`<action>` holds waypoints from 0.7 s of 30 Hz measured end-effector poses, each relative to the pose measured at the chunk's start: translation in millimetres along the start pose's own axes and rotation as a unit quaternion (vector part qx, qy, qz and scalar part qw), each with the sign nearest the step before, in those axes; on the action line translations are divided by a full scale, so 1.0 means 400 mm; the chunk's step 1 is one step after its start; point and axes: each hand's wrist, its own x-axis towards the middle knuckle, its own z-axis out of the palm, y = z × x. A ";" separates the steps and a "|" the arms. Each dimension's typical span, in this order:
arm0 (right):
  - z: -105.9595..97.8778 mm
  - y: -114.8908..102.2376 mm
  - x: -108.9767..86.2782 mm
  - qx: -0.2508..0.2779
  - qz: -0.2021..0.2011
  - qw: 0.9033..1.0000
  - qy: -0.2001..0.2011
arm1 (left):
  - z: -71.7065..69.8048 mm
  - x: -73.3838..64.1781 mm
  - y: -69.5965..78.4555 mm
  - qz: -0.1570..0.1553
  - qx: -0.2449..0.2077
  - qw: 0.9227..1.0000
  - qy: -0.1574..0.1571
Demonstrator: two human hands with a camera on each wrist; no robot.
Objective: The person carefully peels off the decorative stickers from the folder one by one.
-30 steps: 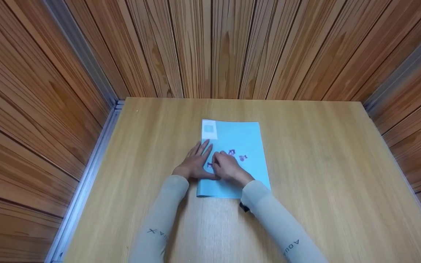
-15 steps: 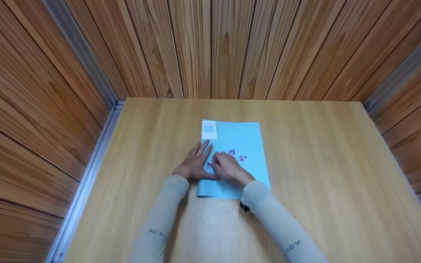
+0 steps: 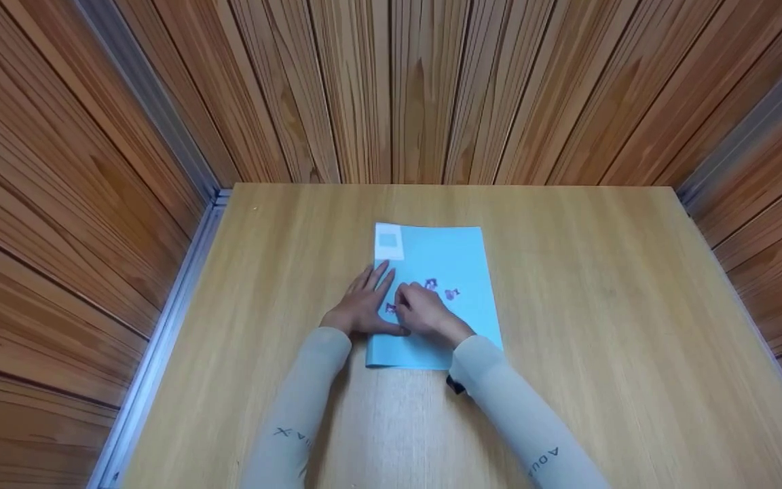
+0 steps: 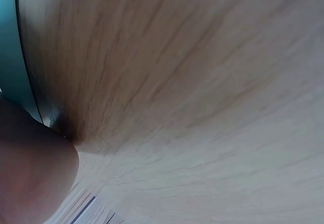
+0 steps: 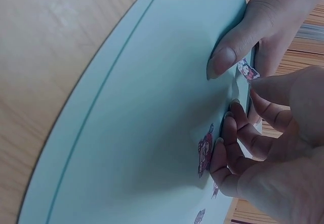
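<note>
Plainly, dark capitals ran along the right sleeve (image 3: 520,407) and looked like AQUA, the last of them lost toward a crease; on the left sleeve (image 3: 299,401) an X was clear, with the letters beside it partly bent out of reading. A white label (image 3: 389,242) bearing a pale blue square sat at the far left corner of the light blue folder (image 3: 445,255), with no words legible on it.

The folder lay flat near the middle of the wooden table (image 3: 588,305). Across its left edge the left hand (image 3: 364,307) rested with fingers spread and thumb stretched toward the right hand (image 3: 425,310). That one was curled, thumb and index tips together at the edge of a small sticker (image 5: 247,69), apparently pinching it, while the other fingertips touched the folder beside the purple figures (image 5: 205,152).
</note>
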 end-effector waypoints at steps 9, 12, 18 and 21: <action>-0.003 0.000 -0.002 0.013 0.009 1.000 -0.006 | 0.002 0.005 -0.004 -0.001 -0.001 1.000 -0.006; -0.004 -0.001 -0.002 0.006 0.000 1.000 -0.002 | 0.009 0.017 -0.011 0.000 0.005 1.000 -0.012; -0.004 -0.001 -0.003 0.004 0.004 1.000 -0.003 | 0.015 0.029 -0.019 -0.009 0.007 1.000 -0.020; -0.003 0.003 -0.002 0.004 0.005 1.000 -0.004 | 0.009 0.020 -0.012 -0.007 0.004 1.000 -0.019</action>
